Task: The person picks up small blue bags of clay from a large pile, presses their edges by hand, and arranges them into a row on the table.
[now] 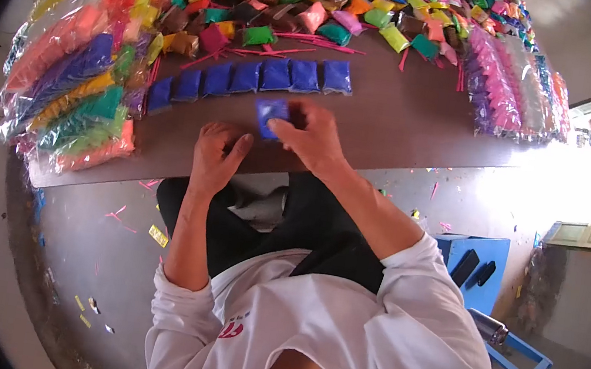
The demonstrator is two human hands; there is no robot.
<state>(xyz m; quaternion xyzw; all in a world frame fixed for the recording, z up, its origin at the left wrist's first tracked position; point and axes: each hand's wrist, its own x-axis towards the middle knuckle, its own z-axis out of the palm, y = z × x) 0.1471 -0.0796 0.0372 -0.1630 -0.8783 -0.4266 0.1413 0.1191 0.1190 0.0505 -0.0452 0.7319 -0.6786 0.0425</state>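
A small blue packet (pixel 268 115) is pinched between the thumb and fingers of my right hand (pixel 311 133), just above the table near its front edge. My left hand (pixel 219 149) rests at the table edge to the left of that packet, thumb apart from its bent fingers, and nothing shows in it. Beyond both hands, several similar blue packets (pixel 245 76) lie side by side in a slightly curved row on the brown table (pixel 400 124).
A heap of small multicoloured packets (pixel 334 3) covers the table's far side, with pink sticks (pixel 314 40) along its front. Large clear bags of packets stand at the left (pixel 77 81) and right (pixel 517 87). A blue stool (pixel 479 261) bearing dark objects stands beside me.
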